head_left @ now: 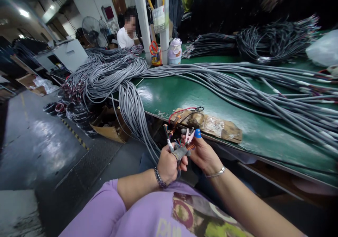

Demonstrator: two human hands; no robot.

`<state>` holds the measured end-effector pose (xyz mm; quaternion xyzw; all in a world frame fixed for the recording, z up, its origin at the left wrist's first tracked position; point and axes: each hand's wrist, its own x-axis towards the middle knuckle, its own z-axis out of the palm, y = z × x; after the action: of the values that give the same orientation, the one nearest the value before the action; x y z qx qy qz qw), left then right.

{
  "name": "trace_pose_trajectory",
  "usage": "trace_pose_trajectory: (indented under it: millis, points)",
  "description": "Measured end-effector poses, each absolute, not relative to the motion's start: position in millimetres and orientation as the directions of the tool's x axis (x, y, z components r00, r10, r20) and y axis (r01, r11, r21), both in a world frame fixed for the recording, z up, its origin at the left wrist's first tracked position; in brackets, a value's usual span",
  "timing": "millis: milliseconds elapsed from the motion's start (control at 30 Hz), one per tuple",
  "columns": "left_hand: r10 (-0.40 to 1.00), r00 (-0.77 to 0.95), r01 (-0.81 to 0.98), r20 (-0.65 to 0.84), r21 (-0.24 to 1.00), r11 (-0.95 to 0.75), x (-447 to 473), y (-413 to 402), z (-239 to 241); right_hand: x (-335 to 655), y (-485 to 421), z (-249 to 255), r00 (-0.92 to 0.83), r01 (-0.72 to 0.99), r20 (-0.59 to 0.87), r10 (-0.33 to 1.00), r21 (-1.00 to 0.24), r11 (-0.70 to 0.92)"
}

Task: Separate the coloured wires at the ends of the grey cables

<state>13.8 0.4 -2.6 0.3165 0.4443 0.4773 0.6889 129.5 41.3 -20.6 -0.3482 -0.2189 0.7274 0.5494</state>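
My left hand [169, 168] is closed around a grey cable whose white-wrapped end [170, 145] sticks up past the fingers, with thin coloured wires [167, 129] fanning from its tip. Its thumb wears a grey finger cover. Close beside it, my right hand [203, 156] has thumb and fingers pinched together, a blue cover on the thumb tip. A small pink clip [189, 137] shows between those fingers. More bare coloured wire ends [179, 143] spread between the two hands; which cable they belong to I cannot make out.
Long grey cables [211, 76] run across the green table [158, 96] and hang over its edge. A taped wooden board [221, 128] with red and black leads lies at the front edge. Orange scissors [153, 48] stand by a post. A person [126, 36] sits behind.
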Motion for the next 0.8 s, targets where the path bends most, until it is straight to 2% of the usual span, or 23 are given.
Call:
trace_pose_trajectory:
  millis: [367, 467, 600, 733, 800]
  points:
    - [0.936, 0.155, -0.291, -0.315, 0.891, 0.348, 10, -4, -2, 127, 36, -23, -0.142, -0.646, -0.226, 0.964, -0.716, -0.264]
    - [0.94, 0.166, -0.284, -0.299, 0.898, 0.336, 5, -6, -8, 136, 32, -21, -0.237, -0.62, -0.234, 0.943, -0.711, -0.332]
    - [0.945, 0.201, -0.219, -0.257, 0.929, 0.299, -5, -10, -16, 154, 27, -16, -0.44, -0.418, -0.245, 0.864, -0.796, -0.439]
    - [0.928, 0.276, -0.085, -0.251, 0.955, 0.284, -10, -12, -17, 164, 22, -9, -0.457, -0.159, -0.195, 0.868, -0.942, -0.295]
    - [0.893, 0.348, -0.022, -0.284, 0.95, 0.311, -9, -11, -16, 163, 19, -5, -0.464, -0.06, -0.166, 0.87, -0.974, -0.218]
